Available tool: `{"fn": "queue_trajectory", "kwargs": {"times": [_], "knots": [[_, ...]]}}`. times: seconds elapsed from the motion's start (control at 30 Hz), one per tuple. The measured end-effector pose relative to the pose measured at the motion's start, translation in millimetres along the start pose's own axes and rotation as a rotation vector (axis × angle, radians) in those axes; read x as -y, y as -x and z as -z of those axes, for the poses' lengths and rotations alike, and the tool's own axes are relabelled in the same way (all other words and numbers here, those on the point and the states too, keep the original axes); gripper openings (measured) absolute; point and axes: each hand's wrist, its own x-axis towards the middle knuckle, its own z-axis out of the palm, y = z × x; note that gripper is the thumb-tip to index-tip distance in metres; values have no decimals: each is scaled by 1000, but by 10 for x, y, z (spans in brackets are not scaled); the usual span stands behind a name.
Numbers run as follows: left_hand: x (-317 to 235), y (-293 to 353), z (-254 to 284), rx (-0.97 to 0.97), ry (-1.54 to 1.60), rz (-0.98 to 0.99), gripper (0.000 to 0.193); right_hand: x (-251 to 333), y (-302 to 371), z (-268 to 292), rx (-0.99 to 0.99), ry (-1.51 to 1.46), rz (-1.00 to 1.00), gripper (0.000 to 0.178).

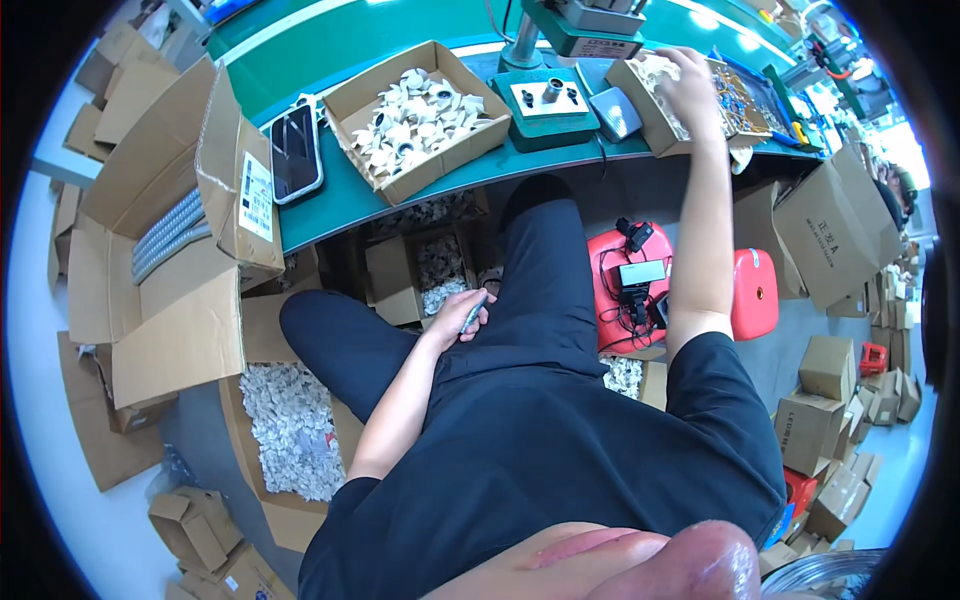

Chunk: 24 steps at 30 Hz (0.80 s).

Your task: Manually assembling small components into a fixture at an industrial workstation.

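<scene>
My left hand (455, 320) rests above my lap with its fingers curled round a slim grey-green object (474, 316), whose kind I cannot make out. My right hand (690, 95) is stretched out to the bench, over a small cardboard box (660, 130) at the right. White pieces (655, 72) show by its fingers; whether it grips any is blurred. Left of that box stands a green bench press (552, 130) with a metal fixture on its base. A shallow cardboard tray (430, 178) holds many white finned plastic parts (415, 120).
A phone (297, 150) lies at the bench's left end, beside a large open carton (170, 310) with grey ribbed parts. Cartons of white parts (290, 430) stand below. On a red stool (610, 260) lie cables and a small device. More wired parts (735, 95) sit far right.
</scene>
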Motion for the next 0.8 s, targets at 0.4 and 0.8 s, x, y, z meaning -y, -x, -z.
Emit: {"fn": "queue_trajectory", "kwargs": {"times": [0.4, 0.8], "knots": [[30, -109, 94, 13, -7, 1, 35, -723, 148, 49, 182, -58, -113, 34], [48, -113, 100, -2, -32, -27, 38, -790, 176, -103, 48, -29, -126, 26]]}}
